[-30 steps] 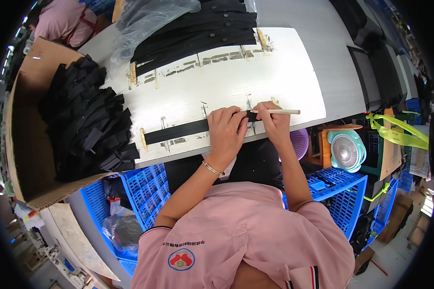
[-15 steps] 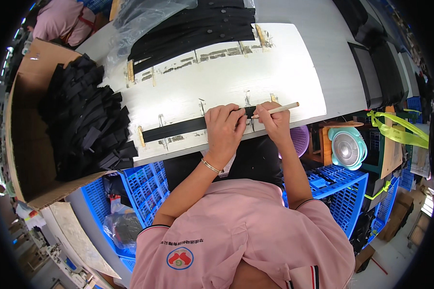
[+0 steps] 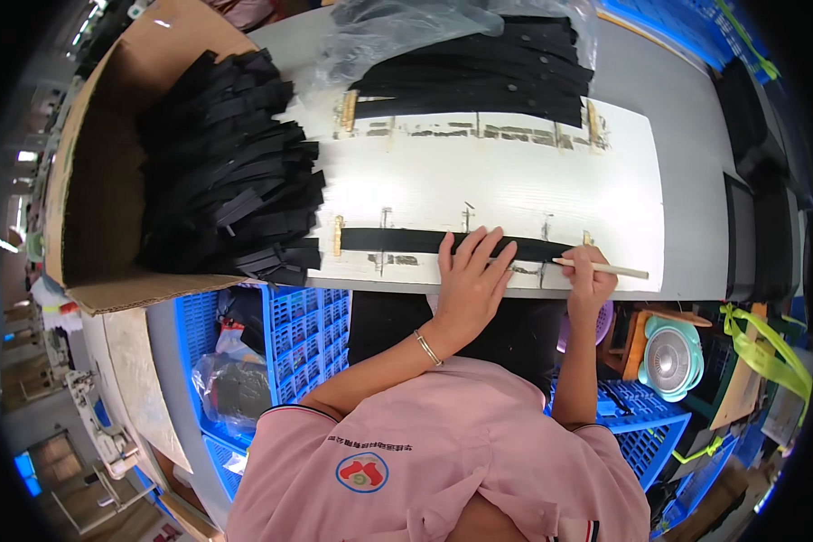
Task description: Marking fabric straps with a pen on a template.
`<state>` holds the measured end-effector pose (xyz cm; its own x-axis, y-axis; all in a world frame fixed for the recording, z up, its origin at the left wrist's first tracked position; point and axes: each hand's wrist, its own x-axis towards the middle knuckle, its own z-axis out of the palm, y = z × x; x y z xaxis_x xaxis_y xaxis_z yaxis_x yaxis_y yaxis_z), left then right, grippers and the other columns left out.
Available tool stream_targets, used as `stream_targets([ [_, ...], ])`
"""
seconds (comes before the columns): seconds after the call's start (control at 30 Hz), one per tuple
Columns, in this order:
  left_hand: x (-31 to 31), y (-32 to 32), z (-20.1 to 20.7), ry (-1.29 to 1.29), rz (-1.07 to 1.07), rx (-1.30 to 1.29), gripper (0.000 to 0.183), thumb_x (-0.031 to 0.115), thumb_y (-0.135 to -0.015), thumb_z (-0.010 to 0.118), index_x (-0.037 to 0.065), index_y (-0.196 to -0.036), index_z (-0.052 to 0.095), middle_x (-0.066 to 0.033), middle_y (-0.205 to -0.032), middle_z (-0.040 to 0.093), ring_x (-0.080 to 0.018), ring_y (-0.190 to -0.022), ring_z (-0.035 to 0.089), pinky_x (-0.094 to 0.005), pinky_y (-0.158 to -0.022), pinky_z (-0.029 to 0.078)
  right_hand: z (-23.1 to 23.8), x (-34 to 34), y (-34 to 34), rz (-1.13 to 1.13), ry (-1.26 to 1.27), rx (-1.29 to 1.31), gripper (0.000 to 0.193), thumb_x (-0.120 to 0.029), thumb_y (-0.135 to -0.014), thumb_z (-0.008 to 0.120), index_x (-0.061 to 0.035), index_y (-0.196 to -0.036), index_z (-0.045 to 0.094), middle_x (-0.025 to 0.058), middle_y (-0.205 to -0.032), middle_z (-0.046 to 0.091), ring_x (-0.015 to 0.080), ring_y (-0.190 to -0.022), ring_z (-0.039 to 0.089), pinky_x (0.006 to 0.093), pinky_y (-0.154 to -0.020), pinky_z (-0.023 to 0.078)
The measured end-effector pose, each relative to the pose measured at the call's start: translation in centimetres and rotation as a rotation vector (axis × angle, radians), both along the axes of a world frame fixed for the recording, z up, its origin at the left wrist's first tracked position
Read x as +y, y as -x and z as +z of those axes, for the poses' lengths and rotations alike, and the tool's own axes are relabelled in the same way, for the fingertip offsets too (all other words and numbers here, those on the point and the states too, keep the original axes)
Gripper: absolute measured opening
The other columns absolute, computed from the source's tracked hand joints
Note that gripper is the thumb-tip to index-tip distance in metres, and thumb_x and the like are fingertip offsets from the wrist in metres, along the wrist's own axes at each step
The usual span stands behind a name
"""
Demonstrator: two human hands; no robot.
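Observation:
A narrow black fabric strip (image 3: 393,238) lies lengthwise along the near edge of a white board (image 3: 488,176) with dark pencil marks and small tan tabs. My left hand (image 3: 471,278) is open, its fingers spread flat on the strip around its middle. In my right hand (image 3: 592,280) a pale, slim marking pencil (image 3: 623,270) is gripped, its tip at the strip near the right end and its back end pointing right. Some of the strip is hidden under my left fingers.
At the left stands a cardboard box (image 3: 99,199) heaped with black strips (image 3: 217,181). More black strips (image 3: 479,68) lie at the board's far edge, beside clear plastic (image 3: 406,36). Below the table are blue crates (image 3: 307,348) and a teal fan (image 3: 671,359).
My right hand and the pencil have moved right along the strip, away from my left hand. The left fingers have spread out flatter. The whole view has shifted and turned.

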<state>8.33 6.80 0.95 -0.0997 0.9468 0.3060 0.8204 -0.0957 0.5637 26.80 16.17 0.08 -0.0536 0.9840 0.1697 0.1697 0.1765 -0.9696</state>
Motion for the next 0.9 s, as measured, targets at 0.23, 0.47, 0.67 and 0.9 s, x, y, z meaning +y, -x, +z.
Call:
stream_targets([
  [0.23, 8.5, 3.3, -0.4, -0.064, -0.016, 0.023, 0.044, 0.024, -0.097, 0.067, 0.002, -0.134, 0.061, -0.0203, -0.148, 0.049, -0.0361, -0.144, 0.040, -0.0657, -0.120, 0.019, 0.3, 0.1, 0.5, -0.049, 0.008, 0.021, 0.031, -0.020, -0.104, 0.060, 0.0015, -0.085, 0.072, 0.0029, -0.068, 0.064, 0.0049, -0.056, 0.048, 0.0209, -0.052, 0.035],
  [0.47, 4.3, 10.2, 0.1, -0.253, 0.219, -0.043, 0.030, 0.012, -0.090, 0.073, 0.005, -0.119, 0.070, -0.0148, -0.132, 0.063, -0.0365, -0.130, 0.054, -0.0543, -0.118, 0.030, 0.4, 0.3, 1.2, -0.066, 0.053, 0.011, 0.031, -0.021, -0.104, 0.061, 0.0011, -0.086, 0.072, 0.0022, -0.065, 0.062, 0.0047, -0.056, 0.047, 0.0212, -0.052, 0.035],
  [0.67, -2.0, 19.2, 0.5, -0.328, 0.687, 0.217, 0.024, 0.009, -0.085, 0.075, 0.007, -0.110, 0.074, -0.0099, -0.120, 0.068, -0.0331, -0.117, 0.057, -0.0466, -0.101, 0.040, -0.1, 0.5, 0.3, -0.033, 0.055, 0.005, 0.026, -0.017, -0.103, 0.061, 0.0015, -0.089, 0.073, 0.0040, -0.071, 0.067, 0.0062, -0.058, 0.055, 0.0208, -0.053, 0.041],
  [0.9, -0.9, 19.2, 1.6, -0.280, 0.531, 0.294, 0.007, 0.009, -0.087, 0.072, 0.011, -0.093, 0.069, -0.0055, -0.103, 0.068, -0.0268, -0.108, 0.062, -0.0492, -0.109, 0.035, -0.7, 0.7, 0.0, -0.008, 0.060, -0.009, 0.025, -0.017, -0.103, 0.061, 0.0014, -0.091, 0.074, 0.0026, -0.070, 0.065, 0.0052, -0.057, 0.050, 0.0207, -0.052, 0.037],
])
